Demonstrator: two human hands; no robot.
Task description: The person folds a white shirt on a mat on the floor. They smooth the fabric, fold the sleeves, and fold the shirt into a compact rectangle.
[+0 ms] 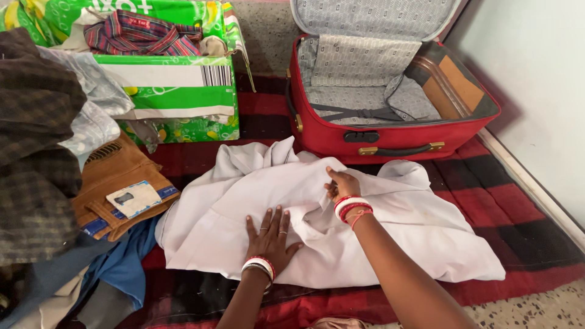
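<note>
A white garment (341, 237) is spread on the red-black blanket (524, 213) before an open red suitcase (396, 137). Folding is judged underway. It is pressed flat by the left hand (270, 234), fingers apart; a fold is pinched by the right hand (341, 184). Next, turning that fold over seems needed.

A green-and-white cardboard box (173, 91) stands open at upper left on the red-and-black blanket, a black barcode on a white band across its front, yellow fruit shapes printed along its lower edge. Just below, a pale rectangular tag (134, 198) with a small dark mark lies on folded tan trousers (116, 180)
</note>
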